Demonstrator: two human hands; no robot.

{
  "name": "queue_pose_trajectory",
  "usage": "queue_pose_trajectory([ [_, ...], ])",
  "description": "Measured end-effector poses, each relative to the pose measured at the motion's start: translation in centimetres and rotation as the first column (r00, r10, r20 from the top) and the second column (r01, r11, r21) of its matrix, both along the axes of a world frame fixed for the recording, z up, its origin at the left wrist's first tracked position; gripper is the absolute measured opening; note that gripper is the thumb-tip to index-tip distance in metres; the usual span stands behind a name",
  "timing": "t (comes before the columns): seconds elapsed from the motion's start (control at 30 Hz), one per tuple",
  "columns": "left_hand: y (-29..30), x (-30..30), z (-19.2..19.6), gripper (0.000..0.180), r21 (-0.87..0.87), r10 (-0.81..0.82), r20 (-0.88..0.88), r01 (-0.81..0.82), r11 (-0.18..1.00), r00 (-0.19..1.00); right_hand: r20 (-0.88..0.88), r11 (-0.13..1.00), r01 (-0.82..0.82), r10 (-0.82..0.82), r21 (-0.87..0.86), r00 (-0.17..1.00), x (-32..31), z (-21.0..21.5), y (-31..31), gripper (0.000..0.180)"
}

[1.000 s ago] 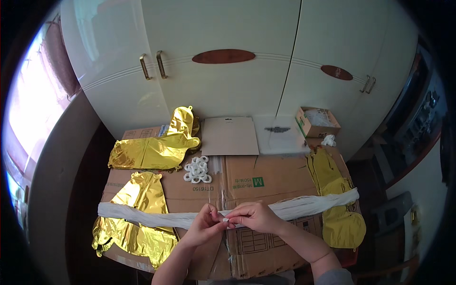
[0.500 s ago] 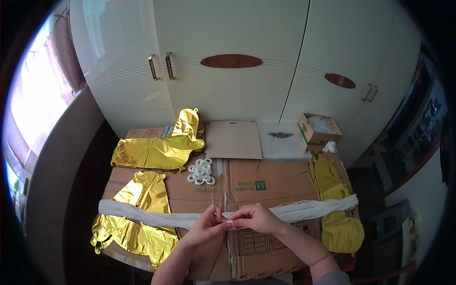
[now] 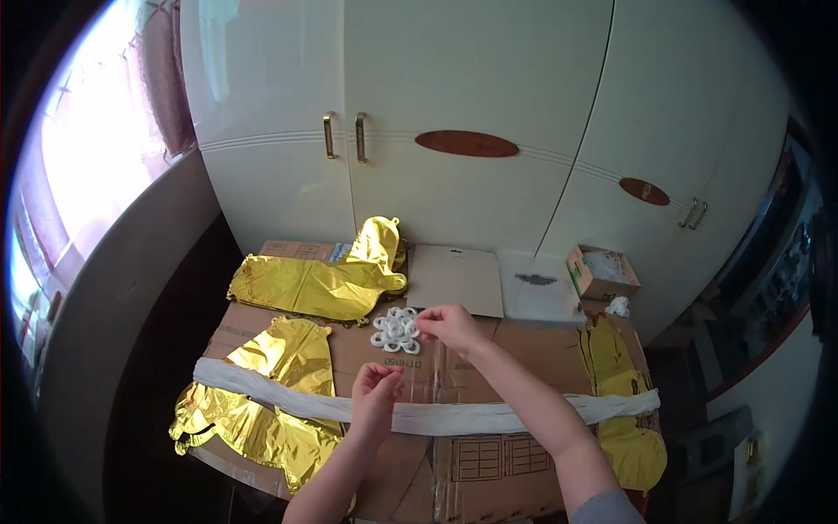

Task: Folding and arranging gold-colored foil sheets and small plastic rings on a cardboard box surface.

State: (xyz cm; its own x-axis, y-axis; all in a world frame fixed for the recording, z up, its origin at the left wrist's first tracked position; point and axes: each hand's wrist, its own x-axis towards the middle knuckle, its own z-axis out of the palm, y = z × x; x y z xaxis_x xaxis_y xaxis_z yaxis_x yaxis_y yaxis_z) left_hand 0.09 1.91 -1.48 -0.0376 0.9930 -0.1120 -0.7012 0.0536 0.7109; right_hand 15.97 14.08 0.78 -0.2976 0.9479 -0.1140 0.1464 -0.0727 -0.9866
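Cardboard (image 3: 541, 367) covers the surface below both hands. Flat gold foil lies on it in three places: one piece (image 3: 292, 349) just left of the left hand, another (image 3: 305, 288) farther off beyond that hand, and a third (image 3: 630, 458) to the right of the right forearm. A long bundle of white strands (image 3: 454, 419) runs crosswise, passing behind the left wrist and beneath the right forearm in the view, with its ends over the nearer left foil and the right one.

The step in hand seems to be work at the white rings (image 3: 395, 330), with the right hand (image 3: 452, 330) stretched out to them and the left hand (image 3: 374, 402) standing by. The right thumb and fingertips are drawn nearly together at the pile's right edge; whether they have hold of a ring cannot be told. The left fingers are half curled, thumb near them, and anything small between them is too blurred to tell. The next move probably calls for a light pinch on one ring, without dragging its neighbours.

The rings lie just left of the right fingertips, beyond the left hand. They look thick and rounded, heaped like a flower.
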Motion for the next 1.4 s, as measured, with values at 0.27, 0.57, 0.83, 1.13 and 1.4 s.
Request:
queue_pose_trajectory([
  [0.27,-0.4,-0.2,0.1,0.012,0.029,-0.065,-0.094,0.068,0.997,0.993,0.334,0.988,0.042,-0.09,0.149,0.938,-3.3,-2.3,4.8,0.015],
  [0.57,-0.5,0.0,0.1,0.014,0.026,-0.054,-0.172,0.059,0.998,0.984,0.49,0.886,-0.033,-0.224,0.463,0.843,-3.3,-2.8,4.0,0.02],
  [0.83,-0.4,0.0,0.0,0.013,0.025,-0.064,-0.205,0.071,0.997,0.977,0.443,0.686,-0.196,-0.203,0.701,0.873,-4.3,-3.3,3.8,0.009],
  [1.13,-0.2,0.1,-0.9,0.011,0.061,-0.103,-0.232,0.12,0.991,0.967,0.268,0.544,-0.082,-0.271,0.835,0.925,-2.0,2.0,-0.4,0.015],
  [1.4,0.5,0.2,-0.6,0.013,0.069,-0.071,-0.292,0.095,0.993,0.954,0.306,0.593,-0.156,-0.161,0.79,0.938,6.7,12.5,-15.8,0.02],
])
